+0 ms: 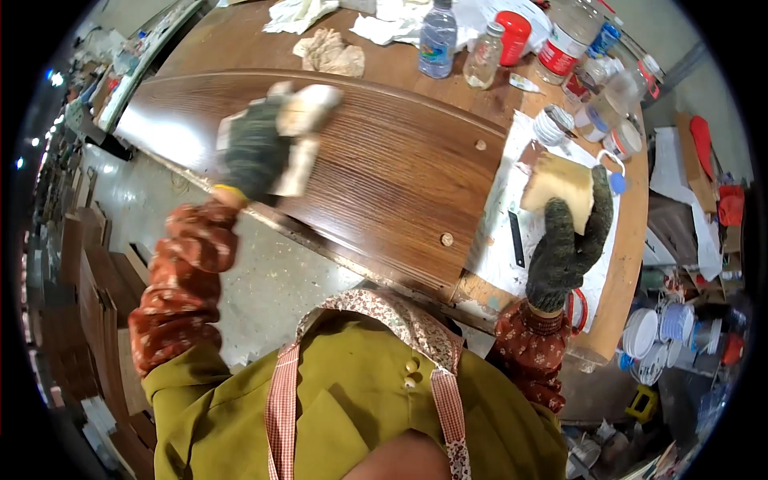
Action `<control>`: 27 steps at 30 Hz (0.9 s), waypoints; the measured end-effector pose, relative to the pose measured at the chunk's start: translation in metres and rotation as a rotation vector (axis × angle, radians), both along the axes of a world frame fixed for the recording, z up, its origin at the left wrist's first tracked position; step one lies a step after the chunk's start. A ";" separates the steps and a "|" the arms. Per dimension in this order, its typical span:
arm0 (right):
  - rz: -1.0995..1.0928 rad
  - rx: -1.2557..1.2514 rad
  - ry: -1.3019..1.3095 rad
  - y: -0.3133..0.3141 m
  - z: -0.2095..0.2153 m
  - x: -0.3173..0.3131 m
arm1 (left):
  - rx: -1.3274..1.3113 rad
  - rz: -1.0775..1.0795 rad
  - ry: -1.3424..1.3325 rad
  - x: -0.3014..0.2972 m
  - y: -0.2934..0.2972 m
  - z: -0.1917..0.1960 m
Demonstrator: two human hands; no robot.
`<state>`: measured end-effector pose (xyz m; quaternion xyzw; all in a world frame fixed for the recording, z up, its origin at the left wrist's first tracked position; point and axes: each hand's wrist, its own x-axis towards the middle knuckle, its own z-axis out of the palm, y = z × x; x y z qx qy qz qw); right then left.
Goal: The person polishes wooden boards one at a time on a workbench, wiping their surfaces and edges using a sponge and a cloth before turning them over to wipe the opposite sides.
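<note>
My left hand [254,148], in a dark knitted glove, grips a pale rag [308,120] and presses it on a long dark-brown grained wooden panel [384,168] lying across the workbench; the hand is blurred by motion. To the right, my right hand [566,240], gloved the same way, holds a tan sponge-like block [558,186] up over a white sheet of paper [500,240]. Two small round wooden plugs show on the panel near its right end.
At the bench's far side stand a plastic water bottle [438,40], a small glass bottle [483,58], a red-capped jar [513,36], several tins and small pots [552,124] and crumpled rags [330,52]. Stacked boards lie on the floor at left; white buckets [640,332] stand at lower right.
</note>
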<state>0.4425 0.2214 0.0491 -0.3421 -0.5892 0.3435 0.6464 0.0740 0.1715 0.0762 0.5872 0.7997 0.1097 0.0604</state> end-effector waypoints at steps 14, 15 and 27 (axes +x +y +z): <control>0.153 0.161 -0.083 0.028 0.006 -0.023 | 0.421 0.278 0.227 -0.119 -0.074 -0.021; 0.185 0.107 -0.101 0.033 0.011 -0.036 | 0.371 0.398 0.263 -0.125 -0.082 -0.031; 0.832 -0.411 0.049 0.122 0.009 -0.093 | 0.851 -0.673 -1.333 0.044 -0.053 -0.079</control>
